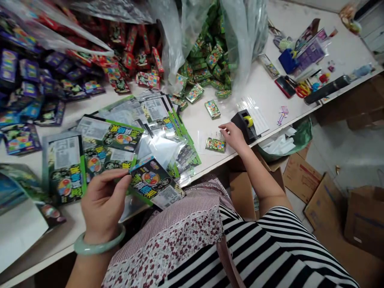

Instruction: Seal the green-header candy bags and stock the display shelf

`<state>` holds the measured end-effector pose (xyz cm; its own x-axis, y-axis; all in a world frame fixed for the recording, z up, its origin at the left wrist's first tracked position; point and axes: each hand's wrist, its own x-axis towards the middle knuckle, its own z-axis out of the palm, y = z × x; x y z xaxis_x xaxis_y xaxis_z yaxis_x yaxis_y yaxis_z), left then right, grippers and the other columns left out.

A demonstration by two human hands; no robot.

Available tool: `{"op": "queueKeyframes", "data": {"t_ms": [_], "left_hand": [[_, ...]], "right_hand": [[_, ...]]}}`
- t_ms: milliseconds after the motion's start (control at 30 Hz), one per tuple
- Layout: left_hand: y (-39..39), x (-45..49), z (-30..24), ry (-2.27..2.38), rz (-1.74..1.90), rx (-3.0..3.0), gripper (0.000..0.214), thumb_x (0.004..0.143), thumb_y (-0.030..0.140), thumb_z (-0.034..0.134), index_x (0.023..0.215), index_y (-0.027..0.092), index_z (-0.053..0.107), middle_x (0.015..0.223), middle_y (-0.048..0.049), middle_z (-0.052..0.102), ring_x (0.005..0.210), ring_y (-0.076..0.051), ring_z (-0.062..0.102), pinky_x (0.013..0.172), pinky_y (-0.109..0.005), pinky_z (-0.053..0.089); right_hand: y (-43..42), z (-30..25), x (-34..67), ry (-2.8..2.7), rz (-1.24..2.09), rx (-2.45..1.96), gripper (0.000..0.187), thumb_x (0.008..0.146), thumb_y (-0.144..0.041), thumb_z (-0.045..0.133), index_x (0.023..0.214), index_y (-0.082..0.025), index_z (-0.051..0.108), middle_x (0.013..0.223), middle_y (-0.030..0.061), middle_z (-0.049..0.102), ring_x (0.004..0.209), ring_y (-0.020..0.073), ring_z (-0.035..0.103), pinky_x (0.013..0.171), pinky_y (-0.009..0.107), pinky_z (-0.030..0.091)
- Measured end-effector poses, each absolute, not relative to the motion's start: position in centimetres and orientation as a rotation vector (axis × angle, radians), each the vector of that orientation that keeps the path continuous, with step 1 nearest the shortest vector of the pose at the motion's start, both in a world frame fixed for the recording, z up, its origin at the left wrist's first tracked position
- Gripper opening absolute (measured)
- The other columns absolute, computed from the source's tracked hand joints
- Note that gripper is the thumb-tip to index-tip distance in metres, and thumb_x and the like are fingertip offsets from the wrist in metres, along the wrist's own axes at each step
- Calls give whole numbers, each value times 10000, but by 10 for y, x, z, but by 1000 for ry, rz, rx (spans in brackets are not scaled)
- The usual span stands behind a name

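Observation:
My left hand (pixel 103 202), with a pale green bangle on the wrist, pinches the corner of a flat printed bag (pixel 154 184) with a green edge, held over the table's near edge. My right hand (pixel 232 136) reaches to the right, fingers curled on the white table beside a small green packet (pixel 215 145) and just left of a black tape dispenser (pixel 246 124). Whether it grips anything I cannot make out. Another small green packet (pixel 212 109) lies farther back.
A fan of flat printed bags (pixel 126 132) covers the table (pixel 270 92) ahead. Behind are heaps of purple (pixel 36 80), red (pixel 132 52) and green packets (pixel 207 60) in clear plastic sacks. Scissors (pixel 303 89), a blue holder and a black tube lie far right. Cardboard boxes (pixel 330 208) stand below.

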<state>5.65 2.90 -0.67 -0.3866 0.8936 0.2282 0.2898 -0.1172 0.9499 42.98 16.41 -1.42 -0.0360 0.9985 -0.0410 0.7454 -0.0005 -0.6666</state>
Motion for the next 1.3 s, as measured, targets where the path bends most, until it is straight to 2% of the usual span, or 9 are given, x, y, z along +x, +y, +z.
{"op": "queueKeyframes", "data": {"t_ms": [200, 333, 467, 600, 700, 800, 967, 1100, 1300], "left_hand": [[26, 65, 1, 1747, 1451, 1243, 257, 657, 257, 818, 843, 420, 749, 891, 61, 746, 855, -246, 677, 843, -481, 572], [24, 63, 2, 1740, 1446, 1272, 242, 677, 259, 812, 852, 412, 745, 892, 61, 740, 857, -237, 676, 825, -461, 576], [30, 62, -5, 1640, 1457, 1336, 192, 701, 272, 819, 844, 356, 722, 872, 51, 730, 849, -214, 675, 772, -407, 573], [34, 69, -4, 1529, 1481, 1441, 152, 757, 290, 798, 872, 299, 699, 859, 22, 700, 820, -179, 651, 735, -340, 535], [33, 76, 2, 1477, 1480, 1527, 100, 830, 300, 739, 883, 257, 666, 853, 5, 666, 819, -157, 631, 762, -314, 511], [29, 78, 6, 1478, 1438, 1582, 72, 881, 279, 680, 907, 229, 636, 870, -8, 641, 844, -147, 620, 792, -299, 497], [25, 74, 8, 1436, 1440, 1612, 69, 929, 287, 610, 928, 219, 604, 890, -13, 626, 849, -144, 610, 797, -294, 491], [27, 73, 7, 1415, 1475, 1616, 124, 947, 340, 588, 917, 220, 594, 852, -5, 609, 797, -139, 594, 747, -284, 483], [32, 80, 4, 1455, 1498, 1571, 221, 863, 387, 714, 875, 215, 576, 800, 12, 589, 733, -127, 565, 699, -274, 466]], "right_hand": [[175, -32, 445, -1840, 751, -1981, 91, 826, -203, 622, 863, -175, 701, 990, 80, 637, 869, 202, 602, 898, 356, 463], [170, -32, 453, -1743, 848, -1945, 44, 812, -229, 622, 804, -191, 644, 908, 41, 652, 816, 170, 592, 842, 329, 473], [166, -9, 468, -1604, 1005, -1876, 160, 820, -340, 606, 780, -190, 571, 743, 0, 628, 676, 133, 572, 715, 298, 494], [157, 34, 421, -1651, 1264, -1362, 245, 779, -421, 687, 779, -198, 585, 822, 7, 629, 768, 138, 578, 780, 313, 494], [148, 62, 348, -1941, 1459, -863, 184, 829, -372, 681, 768, -207, 623, 927, 32, 655, 902, 164, 608, 871, 348, 487], [147, 75, 282, -2168, 1519, -601, 124, 835, -282, 677, 743, -206, 643, 881, 21, 673, 915, 169, 618, 911, 367, 469], [160, 75, 236, -2458, 1672, -808, 39, 802, -176, 672, 764, -175, 674, 746, 1, 679, 707, 138, 607, 729, 307, 467], [162, 79, 231, -2546, 1607, -959, 39, 804, -169, 662, 775, -163, 688, 762, 5, 697, 718, 133, 612, 712, 282, 456], [160, 84, 225, -2635, 1520, -1014, 74, 815, -199, 664, 756, -160, 684, 670, -13, 654, 680, 126, 582, 665, 262, 427]]}}
